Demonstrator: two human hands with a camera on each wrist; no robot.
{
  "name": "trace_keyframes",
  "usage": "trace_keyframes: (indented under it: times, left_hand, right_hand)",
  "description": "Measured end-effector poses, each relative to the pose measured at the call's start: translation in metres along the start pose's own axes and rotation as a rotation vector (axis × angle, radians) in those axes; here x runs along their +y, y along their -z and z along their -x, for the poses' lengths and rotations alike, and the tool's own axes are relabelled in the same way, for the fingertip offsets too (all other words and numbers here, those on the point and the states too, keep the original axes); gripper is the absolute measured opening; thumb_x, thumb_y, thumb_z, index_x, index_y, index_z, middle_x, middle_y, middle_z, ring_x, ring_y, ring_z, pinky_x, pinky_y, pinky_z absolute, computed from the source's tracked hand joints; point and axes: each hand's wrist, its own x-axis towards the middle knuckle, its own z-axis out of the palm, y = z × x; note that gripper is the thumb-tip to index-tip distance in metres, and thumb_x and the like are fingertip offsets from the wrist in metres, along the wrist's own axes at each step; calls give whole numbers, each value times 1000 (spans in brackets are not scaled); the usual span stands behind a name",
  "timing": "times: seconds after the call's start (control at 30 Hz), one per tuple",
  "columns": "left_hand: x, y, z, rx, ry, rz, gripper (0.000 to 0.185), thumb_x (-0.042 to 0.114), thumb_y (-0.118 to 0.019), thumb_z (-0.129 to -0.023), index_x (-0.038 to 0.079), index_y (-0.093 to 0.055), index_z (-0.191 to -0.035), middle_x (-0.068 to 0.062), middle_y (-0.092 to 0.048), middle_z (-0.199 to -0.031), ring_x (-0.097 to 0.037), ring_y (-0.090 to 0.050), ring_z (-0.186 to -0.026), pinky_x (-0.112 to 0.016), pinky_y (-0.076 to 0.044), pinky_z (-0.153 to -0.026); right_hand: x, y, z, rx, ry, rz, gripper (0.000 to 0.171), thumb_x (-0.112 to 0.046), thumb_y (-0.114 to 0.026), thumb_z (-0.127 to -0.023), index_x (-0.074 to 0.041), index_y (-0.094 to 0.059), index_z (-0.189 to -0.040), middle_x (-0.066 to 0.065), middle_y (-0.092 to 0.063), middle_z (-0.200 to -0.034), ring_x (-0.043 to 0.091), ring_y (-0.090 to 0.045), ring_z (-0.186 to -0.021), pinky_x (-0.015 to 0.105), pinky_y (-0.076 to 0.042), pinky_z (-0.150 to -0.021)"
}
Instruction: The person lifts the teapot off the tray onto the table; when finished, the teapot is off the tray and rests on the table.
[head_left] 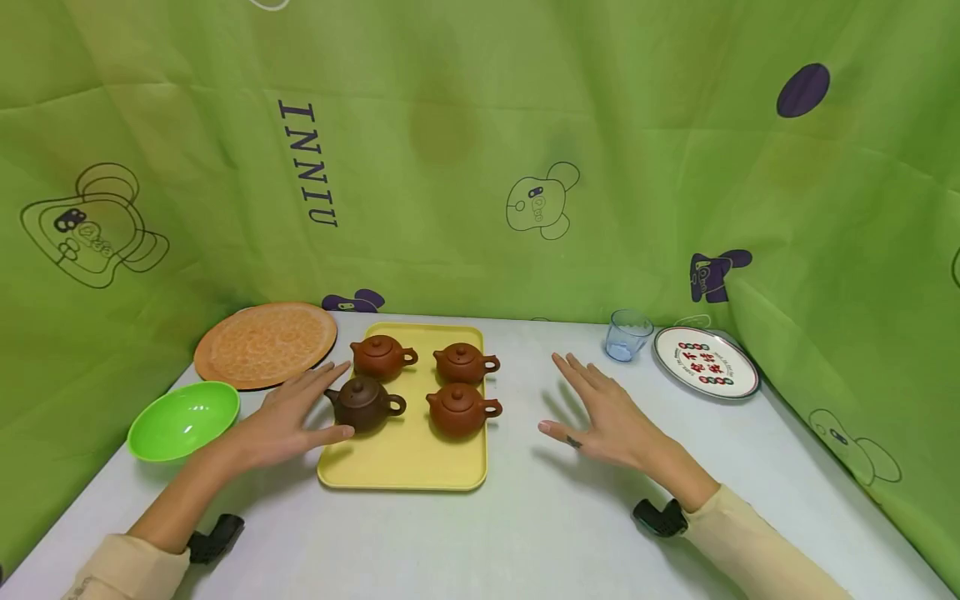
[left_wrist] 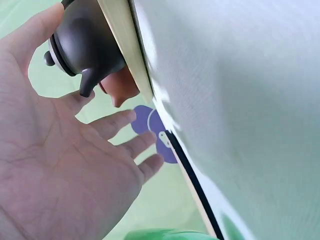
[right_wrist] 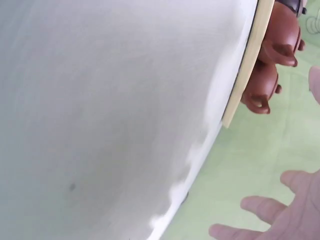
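Observation:
A yellow tray lies mid-table and carries several clay teapots. The dark brown teapot stands front left, with reddish ones behind it, back right and front right. My left hand hovers at the tray's left edge with fingers spread, its thumb close to the dark teapot; it holds nothing. My right hand hovers right of the tray, fingers straight and empty. In the right wrist view the tray edge and two reddish teapots show.
A green bowl sits at the front left, with an orange round plate behind it. At the back right stand a small blue glass and a patterned white plate. Green cloth walls enclose the white table.

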Motion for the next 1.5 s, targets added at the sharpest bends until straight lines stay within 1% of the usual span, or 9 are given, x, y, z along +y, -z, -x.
trace_keyframes:
  times: [0.17, 0.33, 0.53, 0.7, 0.8, 0.93, 1.2, 1.33, 1.5]
  left_hand:
    - [-4, 2, -3, -23, -42, 82, 95, 52, -74, -95, 9, -30, -167, -25, -36, -170, -54, -34, -155, -76, -32, -118]
    - [-6, 3, -8, -53, -49, 151, 96, 47, -77, -95, 6, -29, -167, -27, -35, -170, -54, -35, -155, -74, -34, -120]
    - [-11, 2, -13, -54, -86, 155, 90, 42, -80, -93, -1, -39, -160, -28, -45, -163, -54, -41, -151, -72, -38, -118]
    - [-16, 0, -16, -57, -99, 140, 83, 40, -83, -91, -2, -48, -153, -26, -56, -154, -51, -50, -145, -69, -43, -115]
    - [-19, 0, -18, -67, -103, 148, 82, 39, -84, -90, -2, -50, -152, -26, -58, -151, -51, -51, -143, -69, -44, -114]
    - [-21, -1, -20, -78, -107, 168, 83, 38, -85, -89, -2, -49, -153, -27, -58, -151, -53, -50, -144, -70, -42, -115]
    - [-23, 0, -22, -114, -100, 202, 89, 36, -89, -85, -4, -48, -153, -26, -59, -151, -53, -50, -144, -70, -42, -115]
    - [-24, 0, -23, -127, -84, 211, 90, 36, -90, -84, -4, -48, -153, -26, -58, -151, -53, -50, -144, -70, -41, -116]
    - [-26, -1, -24, -135, -74, 222, 91, 36, -90, -84, -7, -48, -152, -31, -54, -154, -56, -46, -146, -73, -38, -117]
  right_hand:
    - [-5, -1, -3, -2, 18, -56, 102, -72, -67, -92, -31, -17, -171, 15, -32, -174, 46, -40, -156, 68, -34, -124]
    - [-13, -3, -8, -17, 20, -113, 97, -70, -68, -93, -28, -24, -170, 12, -38, -172, 42, -46, -154, 62, -38, -124]
    - [-22, -6, -15, -18, 53, -229, 89, -60, -70, -96, -23, -32, -168, 7, -44, -169, 40, -55, -147, 59, -43, -123]
    - [-28, -10, -20, -40, 62, -343, 81, -50, -72, -98, -20, -37, -165, 13, -54, -162, 40, -65, -134, 59, -52, -112]
    - [-31, -13, -24, -66, 55, -408, 76, -44, -72, -100, -17, -41, -163, 17, -60, -155, 37, -69, -130, 55, -57, -106]
    - [-35, -16, -28, -104, 27, -503, 68, -39, -73, -101, -14, -47, -159, 16, -66, -149, 31, -73, -123, 46, -62, -100]
    - [-44, -24, -36, -121, 20, -568, 48, -32, -71, -103, -8, -63, -143, 11, -77, -130, 21, -79, -105, 36, -63, -92]
    - [-47, -29, -40, -126, 39, -620, 40, -24, -71, -103, -2, -67, -136, 16, -80, -120, 21, -80, -94, 28, -64, -79]
    - [-52, -31, -41, -151, 32, -689, 31, -18, -71, -102, -3, -70, -130, 19, -80, -103, 24, -78, -83, 26, -61, -63]
